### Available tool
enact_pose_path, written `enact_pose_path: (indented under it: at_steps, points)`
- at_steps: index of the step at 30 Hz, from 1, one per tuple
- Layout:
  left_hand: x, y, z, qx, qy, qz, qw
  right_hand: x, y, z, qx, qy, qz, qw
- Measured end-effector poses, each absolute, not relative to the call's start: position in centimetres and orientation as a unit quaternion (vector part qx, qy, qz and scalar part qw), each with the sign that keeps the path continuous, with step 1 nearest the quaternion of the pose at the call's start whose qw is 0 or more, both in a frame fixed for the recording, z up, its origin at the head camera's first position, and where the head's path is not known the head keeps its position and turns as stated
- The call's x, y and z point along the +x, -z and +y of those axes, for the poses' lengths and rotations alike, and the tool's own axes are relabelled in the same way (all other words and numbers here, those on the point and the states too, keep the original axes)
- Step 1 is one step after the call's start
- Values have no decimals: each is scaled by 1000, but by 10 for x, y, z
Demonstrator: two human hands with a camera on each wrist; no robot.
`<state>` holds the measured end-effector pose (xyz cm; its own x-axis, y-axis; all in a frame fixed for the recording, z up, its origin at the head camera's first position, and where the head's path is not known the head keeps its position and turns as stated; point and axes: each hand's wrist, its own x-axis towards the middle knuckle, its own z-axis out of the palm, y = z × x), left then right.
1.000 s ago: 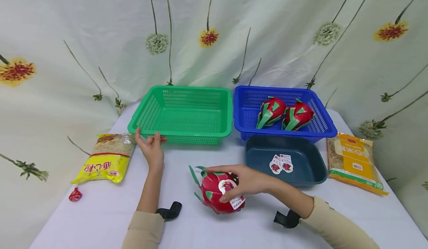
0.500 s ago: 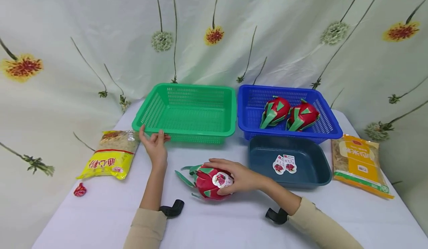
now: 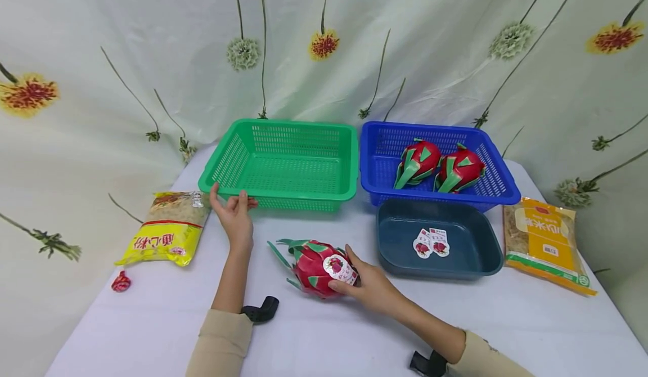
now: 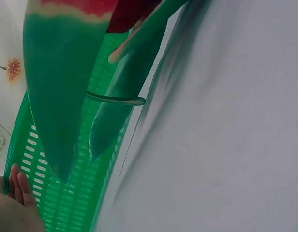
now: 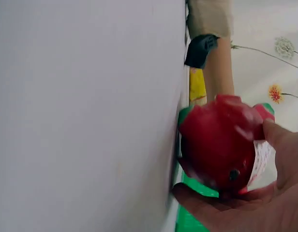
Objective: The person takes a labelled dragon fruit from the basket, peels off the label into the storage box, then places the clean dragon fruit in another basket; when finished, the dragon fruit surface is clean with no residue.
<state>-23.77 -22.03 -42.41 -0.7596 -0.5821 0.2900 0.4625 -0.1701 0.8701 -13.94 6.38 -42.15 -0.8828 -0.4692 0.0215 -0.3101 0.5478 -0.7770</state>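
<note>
A red dragon fruit [image 3: 315, 269] with green leaf tips and a round white sticker lies on the white table, leaves pointing left. My right hand [image 3: 372, 284] holds its right end, thumb on the sticker side and fingers round the far side and base. Seen from the right wrist, the thumb [image 5: 274, 131] touches the fruit's side. My left hand [image 3: 234, 216] rests at the front left rim of a green basket [image 3: 296, 195], fingers loosely bent. Large green leaves [image 4: 59, 96] of the fruit fill much of the left wrist view.
Behind on the right, a blue basket [image 3: 377, 188] carries two more dragon fruits [image 3: 419, 160]. In front of it stands a dark tray [image 3: 471, 253] with two stickers [image 3: 430, 243]. Food packets lie left [image 3: 167, 230] and right [image 3: 547, 242]; a small red wrapped candy [image 3: 121, 282] lies far left.
The dragon fruit has shifted slightly left and away from me. My right hand has slid from over its top to its right end. The left hand stays at the green basket.
</note>
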Motion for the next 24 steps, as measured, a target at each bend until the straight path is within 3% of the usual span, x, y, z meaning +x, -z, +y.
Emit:
enact_pose_path:
  at_steps: [8, 14, 18, 21, 24]
  points:
    - [-237, 423, -220, 55, 766, -543, 341, -139, 428, 64, -209, 563, 790, 121]
    - [-236, 420, -220, 69, 764, -555, 322, -142, 425, 69, -233, 580, 774, 98]
    - [-229, 413, -224, 123, 733, -600, 295, -141, 411, 70, -261, 587, 763, 67]
    - [-218, 407, -224, 155, 691, -629, 321, -139, 396, 70, -289, 595, 749, 43]
    - [-203, 403, -215, 96, 663, -652, 355, -139, 392, 70, -309, 596, 741, 26]
